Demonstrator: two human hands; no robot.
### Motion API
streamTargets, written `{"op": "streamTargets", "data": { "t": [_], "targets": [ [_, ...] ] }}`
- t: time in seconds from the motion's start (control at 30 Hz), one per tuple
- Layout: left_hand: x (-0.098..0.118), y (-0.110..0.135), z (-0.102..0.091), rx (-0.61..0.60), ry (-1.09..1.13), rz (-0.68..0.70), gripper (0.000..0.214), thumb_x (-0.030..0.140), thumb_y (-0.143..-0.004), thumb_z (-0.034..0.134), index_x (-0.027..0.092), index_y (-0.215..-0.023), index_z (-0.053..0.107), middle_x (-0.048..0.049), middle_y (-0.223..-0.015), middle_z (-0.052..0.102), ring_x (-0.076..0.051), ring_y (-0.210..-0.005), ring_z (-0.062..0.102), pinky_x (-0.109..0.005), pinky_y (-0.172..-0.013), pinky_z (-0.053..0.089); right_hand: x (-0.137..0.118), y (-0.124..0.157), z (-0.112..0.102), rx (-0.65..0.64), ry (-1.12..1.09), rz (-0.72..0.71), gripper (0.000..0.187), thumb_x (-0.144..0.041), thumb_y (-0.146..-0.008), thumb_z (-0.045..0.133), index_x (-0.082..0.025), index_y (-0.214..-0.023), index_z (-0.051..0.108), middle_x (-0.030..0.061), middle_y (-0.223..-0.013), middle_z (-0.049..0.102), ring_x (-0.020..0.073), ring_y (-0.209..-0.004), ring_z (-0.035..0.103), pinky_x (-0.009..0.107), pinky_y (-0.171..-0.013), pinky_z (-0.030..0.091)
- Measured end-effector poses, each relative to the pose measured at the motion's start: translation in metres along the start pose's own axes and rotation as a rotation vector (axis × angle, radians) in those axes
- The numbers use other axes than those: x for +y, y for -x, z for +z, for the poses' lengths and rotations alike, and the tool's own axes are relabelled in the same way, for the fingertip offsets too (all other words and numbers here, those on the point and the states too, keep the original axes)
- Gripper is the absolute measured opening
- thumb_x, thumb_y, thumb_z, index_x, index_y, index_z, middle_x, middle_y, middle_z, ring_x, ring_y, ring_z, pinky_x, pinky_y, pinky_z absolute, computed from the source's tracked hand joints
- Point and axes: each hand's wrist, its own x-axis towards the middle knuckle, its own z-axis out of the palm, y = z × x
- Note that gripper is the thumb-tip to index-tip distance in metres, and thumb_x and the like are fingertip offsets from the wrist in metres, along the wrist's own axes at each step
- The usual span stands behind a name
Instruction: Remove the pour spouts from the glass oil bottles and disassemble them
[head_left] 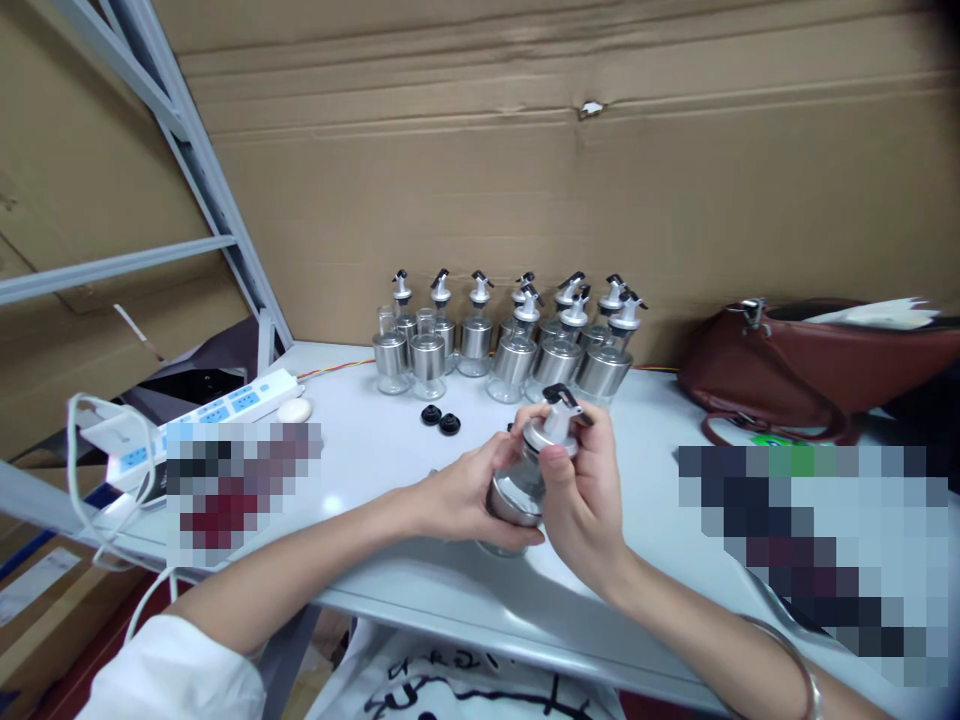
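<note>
Near the front of the table, my left hand (469, 495) is wrapped round the body of a glass oil bottle (519, 492) with a steel band. The bottle leans slightly to the right. My right hand (589, 500) grips the silver pourer cap (551, 432) at the bottle's neck, thumb in front and fingers behind. A black flip lever tops the cap. Behind my hands stand several similar bottles (512, 365) with pourer caps. Two bottles at the left of the group, among them an uncapped bottle (428, 362), have bare necks. Two black stoppers (440, 418) lie in front of them.
A white power strip (225, 410) with cables and a round white object (294, 411) are at the left. On the right sits a brown leather bag (817, 370). A cardboard wall (450, 150) closes the back, and a grey metal frame (202, 180) rises at the left.
</note>
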Motion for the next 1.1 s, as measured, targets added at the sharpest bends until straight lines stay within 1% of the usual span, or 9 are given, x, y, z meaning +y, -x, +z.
{"op": "streamTargets", "data": {
  "t": [0.17,0.33,0.5,0.67,0.8,0.87,0.93,1.03,1.1],
  "targets": [
    [-0.001,0.000,0.000,0.008,0.000,0.006,0.071,0.029,-0.064,0.077,0.018,-0.124,0.041,-0.0099,-0.118,0.052,-0.026,-0.111,0.052,-0.040,-0.099,0.043,-0.005,-0.005,0.002,-0.048,-0.097,0.031,0.028,-0.052,-0.091,0.048,-0.025,-0.097,0.041,0.0002,-0.082,0.055,0.0143,-0.065,0.057,0.031,-0.060,0.051],
    [-0.002,0.001,0.000,0.022,0.018,-0.045,0.064,0.031,-0.062,0.078,0.017,-0.116,0.046,-0.0092,-0.114,0.053,-0.024,-0.105,0.054,-0.040,-0.097,0.044,-0.007,-0.006,0.000,-0.038,-0.069,0.077,0.033,-0.056,-0.089,0.047,-0.024,-0.095,0.046,0.0019,-0.086,0.057,0.0148,-0.067,0.058,0.031,-0.061,0.050],
    [-0.003,0.002,0.002,0.021,0.040,-0.055,0.074,0.028,-0.061,0.079,0.018,-0.124,0.041,-0.0095,-0.115,0.052,-0.025,-0.106,0.053,-0.039,-0.096,0.044,-0.009,-0.009,0.001,-0.049,-0.081,0.095,0.034,-0.058,-0.090,0.044,-0.024,-0.093,0.046,0.0006,-0.079,0.057,0.0150,-0.065,0.059,0.030,-0.056,0.049],
    [0.000,0.001,0.002,0.009,0.071,-0.035,0.084,0.026,-0.063,0.078,0.020,-0.133,0.032,-0.0110,-0.126,0.050,-0.026,-0.113,0.052,-0.040,-0.100,0.042,-0.012,-0.010,0.002,-0.066,-0.118,0.184,0.041,-0.064,-0.088,0.041,-0.024,-0.089,0.047,0.0015,-0.077,0.060,0.0166,-0.067,0.062,0.028,-0.054,0.050],
    [0.001,0.000,0.001,-0.029,0.057,0.016,0.073,0.028,-0.068,0.075,0.019,-0.131,0.038,-0.0114,-0.128,0.050,-0.027,-0.117,0.050,-0.039,-0.101,0.041,-0.014,-0.013,-0.001,-0.070,-0.164,0.276,0.046,-0.069,-0.085,0.040,-0.023,-0.089,0.049,0.0028,-0.078,0.062,0.0175,-0.068,0.064,0.028,-0.052,0.052],
    [0.000,0.001,0.000,-0.017,0.020,0.023,0.075,0.031,-0.067,0.076,0.018,-0.131,0.038,-0.0130,-0.128,0.050,-0.028,-0.118,0.049,-0.041,-0.101,0.040,-0.014,-0.017,-0.004,-0.031,-0.213,0.343,0.048,-0.070,-0.086,0.037,-0.023,-0.088,0.049,0.0040,-0.079,0.062,0.0177,-0.065,0.064,0.029,-0.050,0.052],
    [-0.002,0.002,0.001,0.005,-0.012,0.002,0.078,0.035,-0.065,0.078,0.017,-0.130,0.039,-0.0136,-0.126,0.051,-0.029,-0.115,0.050,-0.043,-0.098,0.041,-0.012,-0.024,-0.007,0.064,-0.253,0.374,0.047,-0.068,-0.087,0.036,-0.022,-0.088,0.049,0.0057,-0.085,0.061,0.0179,-0.065,0.064,0.031,-0.052,0.054],
    [-0.001,0.005,0.001,0.013,-0.055,-0.072,0.072,0.041,-0.063,0.080,0.016,-0.120,0.042,-0.0125,-0.118,0.054,-0.028,-0.107,0.054,-0.042,-0.093,0.044,-0.009,-0.035,-0.014,0.237,-0.307,0.330,0.036,-0.058,-0.089,0.043,-0.023,-0.088,0.052,0.0059,-0.092,0.057,0.0180,-0.072,0.063,0.036,-0.064,0.056],
    [0.001,0.004,-0.001,0.029,-0.084,-0.060,0.070,0.043,-0.064,0.079,0.017,-0.118,0.042,-0.0122,-0.118,0.053,-0.027,-0.107,0.054,-0.041,-0.094,0.043,-0.008,-0.040,-0.019,0.327,-0.345,0.286,0.030,-0.053,-0.089,0.048,-0.024,-0.085,0.053,0.0042,-0.089,0.054,0.0174,-0.075,0.061,0.036,-0.067,0.056]
  ]
}}
